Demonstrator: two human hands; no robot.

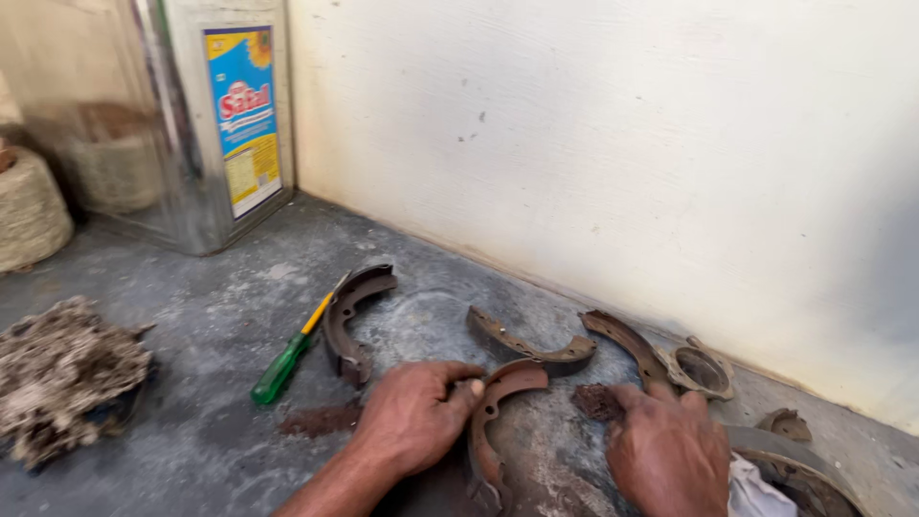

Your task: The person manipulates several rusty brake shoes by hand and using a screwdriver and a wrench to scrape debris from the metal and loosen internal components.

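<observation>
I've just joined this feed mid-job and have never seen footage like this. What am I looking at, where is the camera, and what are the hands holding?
No machine here: a person works bare-handed, and the single picture comes from a camera on their head, looking down at a grey concrete floor beside a pale wall. The left hand grips a rusty curved brake shoe. The right hand rests on the floor, fingers near another brake shoe. Two more shoes lie around, along with a green-handled screwdriver, a small metal ring part, a tin can and a fibrous clump.
</observation>
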